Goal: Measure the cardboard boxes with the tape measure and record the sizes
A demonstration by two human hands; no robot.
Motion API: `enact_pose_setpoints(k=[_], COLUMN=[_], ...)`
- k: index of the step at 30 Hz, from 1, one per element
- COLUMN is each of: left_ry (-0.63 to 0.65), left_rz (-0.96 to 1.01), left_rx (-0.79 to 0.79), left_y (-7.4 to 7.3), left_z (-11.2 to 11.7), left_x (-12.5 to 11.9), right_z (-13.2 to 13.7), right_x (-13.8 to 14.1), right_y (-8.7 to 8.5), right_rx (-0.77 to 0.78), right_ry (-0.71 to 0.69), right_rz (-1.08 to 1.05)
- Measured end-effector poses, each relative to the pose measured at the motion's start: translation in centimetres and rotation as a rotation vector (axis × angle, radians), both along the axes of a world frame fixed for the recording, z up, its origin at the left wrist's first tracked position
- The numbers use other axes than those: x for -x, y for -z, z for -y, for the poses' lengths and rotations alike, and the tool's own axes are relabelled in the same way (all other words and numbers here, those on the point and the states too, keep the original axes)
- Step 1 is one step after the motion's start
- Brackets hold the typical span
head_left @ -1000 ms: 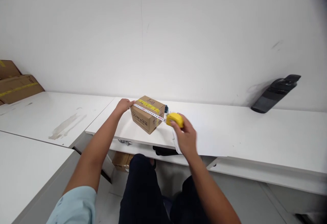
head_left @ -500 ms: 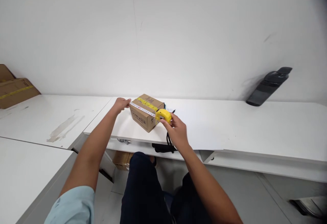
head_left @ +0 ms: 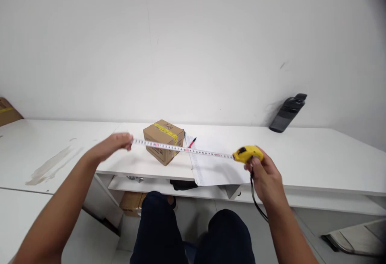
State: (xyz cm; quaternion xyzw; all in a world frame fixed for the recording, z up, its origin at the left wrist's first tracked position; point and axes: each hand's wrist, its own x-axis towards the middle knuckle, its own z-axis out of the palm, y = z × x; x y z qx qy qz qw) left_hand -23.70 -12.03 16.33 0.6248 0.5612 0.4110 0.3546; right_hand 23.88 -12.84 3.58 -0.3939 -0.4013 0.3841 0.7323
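Observation:
A yellow tape measure (head_left: 247, 154) is gripped in my right hand (head_left: 267, 175), its dark wrist cord hanging below. The white numbered blade (head_left: 181, 149) runs out of it to the left, stretched in the air in front of a cardboard box (head_left: 163, 137). My left hand (head_left: 119, 140) pinches the far end of the blade, to the left of the box. Yellow printed tape crosses the box's top, which also bears handwriting. To the right of the box lie a red pen (head_left: 192, 142) and sheets of paper (head_left: 217, 171), partly behind the blade.
A dark bottle (head_left: 286, 114) leans against the wall at the right. Another cardboard box (head_left: 9, 113) stands at the far left. Under the white desk (head_left: 316, 159) is a shelf with a black item (head_left: 182, 185); a further box (head_left: 131, 203) sits on the floor.
My right hand has drawn the tape measure to the right, lengthening the blade. My left hand has come off the box's corner with the blade's end. The view has shifted right, uncovering the papers and pen.

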Motion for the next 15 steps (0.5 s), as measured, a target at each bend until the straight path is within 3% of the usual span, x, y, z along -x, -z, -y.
enact_pose_setpoints(k=[3,5,7,11,15], left_ry=[0.216,0.204,0.116,-0.139,-0.287], left_rz=[0.168,0.294,0.363,0.443,0.572], left_rx=[0.173,0.211,0.205,0.236,0.252], left_y=[3.9,6.4,8.3,10.2,10.5], left_z=[4.7,7.2,8.8,8.5,6.2], left_x=[-0.4,-0.8,-1.3,-2.4,-2.9], right_z=[-7.1,-12.1,-16.5,-22.4,-24.1], right_x=[1.1,2.6,4.7,9.5,13.0], right_y=[-2.8,-4.4,-5.6,-6.7,-4.8], right_rx=[0.016,0.017,0.012,0.011,0.076], right_ry=[-0.312,-0.451,-0.504,-0.481,-0.499], right_rz=[-0.02,-0.01,0.003,-0.085,-0.165])
